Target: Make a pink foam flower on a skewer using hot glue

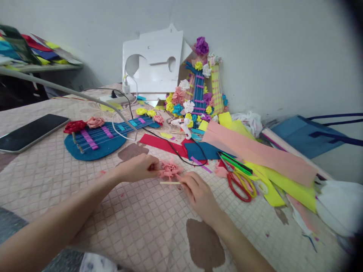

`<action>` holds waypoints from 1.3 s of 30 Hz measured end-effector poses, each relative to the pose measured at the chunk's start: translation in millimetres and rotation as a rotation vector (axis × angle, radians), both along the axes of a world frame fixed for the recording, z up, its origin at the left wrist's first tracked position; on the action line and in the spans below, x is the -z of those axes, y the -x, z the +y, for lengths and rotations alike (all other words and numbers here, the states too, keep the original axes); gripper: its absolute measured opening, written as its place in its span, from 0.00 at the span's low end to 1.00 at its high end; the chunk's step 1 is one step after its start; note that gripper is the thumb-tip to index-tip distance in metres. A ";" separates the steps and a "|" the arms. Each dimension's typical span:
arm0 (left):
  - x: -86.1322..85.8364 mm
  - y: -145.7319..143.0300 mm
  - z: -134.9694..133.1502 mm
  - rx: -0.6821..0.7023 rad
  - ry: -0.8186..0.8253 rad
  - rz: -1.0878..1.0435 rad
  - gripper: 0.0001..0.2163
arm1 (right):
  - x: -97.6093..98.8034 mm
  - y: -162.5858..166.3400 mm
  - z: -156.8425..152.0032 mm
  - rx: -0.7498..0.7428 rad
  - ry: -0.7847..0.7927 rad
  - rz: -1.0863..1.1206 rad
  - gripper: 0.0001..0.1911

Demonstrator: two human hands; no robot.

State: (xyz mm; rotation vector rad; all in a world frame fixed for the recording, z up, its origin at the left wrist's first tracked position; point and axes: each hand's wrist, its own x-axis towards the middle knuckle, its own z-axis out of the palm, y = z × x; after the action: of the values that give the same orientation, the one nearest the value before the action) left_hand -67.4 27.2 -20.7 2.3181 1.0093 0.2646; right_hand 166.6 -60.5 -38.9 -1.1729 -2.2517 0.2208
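A pink crepe-paper flower (170, 169) with pointed outer petals is between my two hands, just above the patterned tablecloth. My left hand (140, 168) is closed, thumb and fingers pinching a petal on the flower's left side. A thin pale wooden stick (169, 183) runs below the flower, its right end in the closed fingers of my right hand (200, 194). Those fingertips also meet a lower right petal; whether they grip it is hard to tell. Behind my left hand lies a blue guitar-shaped craft (113, 138) with strings, purple strips and paper flowers.
Red-handled scissors (239, 187), a green cutter (235, 162) and paper sheets (261, 153) lie to the right. A white glue gun (183, 126) stands behind the hands, its black cord (181, 156) looping forward. A phone (32, 132) lies left. Decorated guitars (200, 92) lean against the wall.
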 end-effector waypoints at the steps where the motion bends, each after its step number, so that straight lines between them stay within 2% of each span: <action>1: 0.0 0.1 0.0 -0.005 -0.003 -0.004 0.19 | 0.4 1.8 -0.2 -0.008 -0.010 -0.012 0.09; 7: 0.4 0.3 0.9 -0.008 -0.018 -0.014 0.16 | 0.0 5.6 0.5 -0.027 -0.055 -0.046 0.15; 14: -1.4 -1.5 1.8 -0.011 -0.037 -0.016 0.17 | 6.1 4.4 0.6 0.018 -0.102 0.026 0.14; 21: 1.6 -1.1 2.9 -0.010 -0.037 -0.021 0.18 | 0.7 10.4 0.4 0.017 -0.188 0.043 0.12; 31: 7.6 -0.8 6.6 0.007 -0.069 -0.040 0.20 | 3.0 12.5 1.0 -0.028 -0.167 -0.017 0.13; 39: 7.9 0.3 8.2 -0.004 -0.085 -0.033 0.18 | 7.5 7.7 1.6 -0.006 -0.119 -0.019 0.13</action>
State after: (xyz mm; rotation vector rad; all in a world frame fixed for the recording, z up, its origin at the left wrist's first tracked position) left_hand -67.7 35.4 -28.5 2.3800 1.0041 0.3530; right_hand 158.9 -58.9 -46.4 -1.1098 -2.2520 0.0767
